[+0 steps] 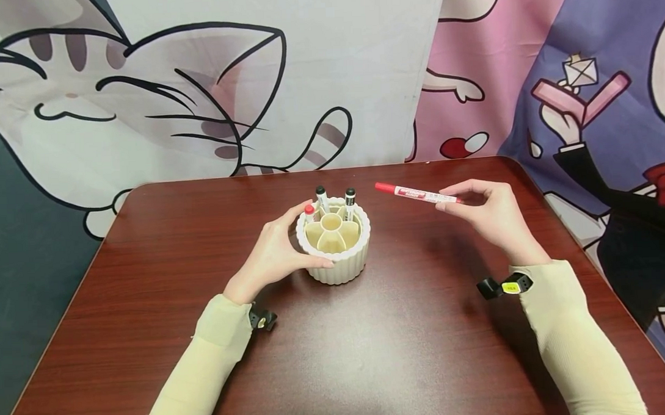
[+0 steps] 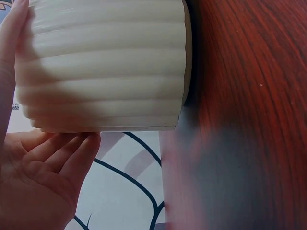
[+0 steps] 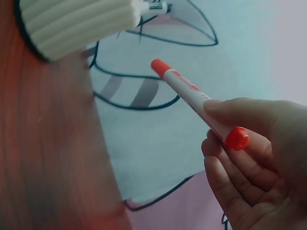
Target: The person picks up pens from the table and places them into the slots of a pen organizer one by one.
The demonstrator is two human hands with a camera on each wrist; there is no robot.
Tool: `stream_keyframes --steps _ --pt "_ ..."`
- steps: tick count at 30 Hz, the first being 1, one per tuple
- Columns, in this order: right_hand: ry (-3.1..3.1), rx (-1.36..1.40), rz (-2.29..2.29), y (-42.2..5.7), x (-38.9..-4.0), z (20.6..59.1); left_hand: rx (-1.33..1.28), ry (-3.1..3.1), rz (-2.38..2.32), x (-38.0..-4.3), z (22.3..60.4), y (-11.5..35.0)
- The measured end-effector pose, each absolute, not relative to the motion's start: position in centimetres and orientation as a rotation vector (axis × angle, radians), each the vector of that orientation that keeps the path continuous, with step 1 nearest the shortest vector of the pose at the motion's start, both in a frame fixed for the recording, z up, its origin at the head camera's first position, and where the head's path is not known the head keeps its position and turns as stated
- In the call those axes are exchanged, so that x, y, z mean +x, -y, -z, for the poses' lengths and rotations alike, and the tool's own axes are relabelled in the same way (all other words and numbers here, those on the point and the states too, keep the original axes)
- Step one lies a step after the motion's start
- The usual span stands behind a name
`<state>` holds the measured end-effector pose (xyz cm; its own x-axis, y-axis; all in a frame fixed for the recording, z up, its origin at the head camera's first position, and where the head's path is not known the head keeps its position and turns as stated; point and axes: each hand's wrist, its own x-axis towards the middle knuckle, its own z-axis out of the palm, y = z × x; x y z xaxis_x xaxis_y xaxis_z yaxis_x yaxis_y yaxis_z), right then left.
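A cream, ribbed pen holder [image 1: 340, 265] with several compartments stands on the table. My left hand [image 1: 273, 252] grips its left side, thumb at the front and fingers round the back; the left wrist view shows the holder's ribbed wall [image 2: 105, 62] close up. Inside the holder are a red-capped marker [image 1: 309, 212] and two black-capped markers, one at the back [image 1: 322, 199] and one at the right [image 1: 349, 204]. To the right of the holder, my right hand [image 1: 489, 214] pinches a red-and-white marker [image 3: 187, 93] by one end, above the table, its red cap pointing toward the holder.
The dark red-brown wooden table [image 1: 348, 353] has its far edge just behind the holder. A printed cloth [image 1: 360, 60] with cartoon drawings hangs behind it. Small black devices are strapped to the left wrist [image 1: 263, 318] and the right wrist [image 1: 506, 286].
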<state>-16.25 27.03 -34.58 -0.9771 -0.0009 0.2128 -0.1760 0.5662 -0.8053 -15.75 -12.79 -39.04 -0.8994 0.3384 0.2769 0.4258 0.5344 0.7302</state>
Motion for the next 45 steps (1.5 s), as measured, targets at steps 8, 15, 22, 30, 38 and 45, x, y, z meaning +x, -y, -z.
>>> stream_keyframes --steps 8,15,22,30,38,45 --pt "2.448 0.180 -1.508 -25.9 -15.6 32.8 -0.664 2.663 1.299 -15.8 39.1 12.8" --pt "2.350 0.238 -1.609 -25.2 -15.1 31.3 -0.663 2.661 1.299 -15.8 39.1 12.8" --pt "2.242 0.312 -1.751 -24.4 -14.6 29.9 -0.660 2.664 1.302 -15.8 39.0 12.7" --pt "2.181 0.451 -1.835 -22.9 -14.2 28.9 -0.659 2.662 1.311 -15.8 39.0 12.8" --pt "2.218 0.589 -1.844 -20.7 -14.3 28.4 -0.653 2.668 1.323 -15.7 39.0 12.8" --pt "2.339 0.726 -1.785 -18.5 -14.8 29.1 -0.645 2.670 1.320 -15.7 38.9 12.7"
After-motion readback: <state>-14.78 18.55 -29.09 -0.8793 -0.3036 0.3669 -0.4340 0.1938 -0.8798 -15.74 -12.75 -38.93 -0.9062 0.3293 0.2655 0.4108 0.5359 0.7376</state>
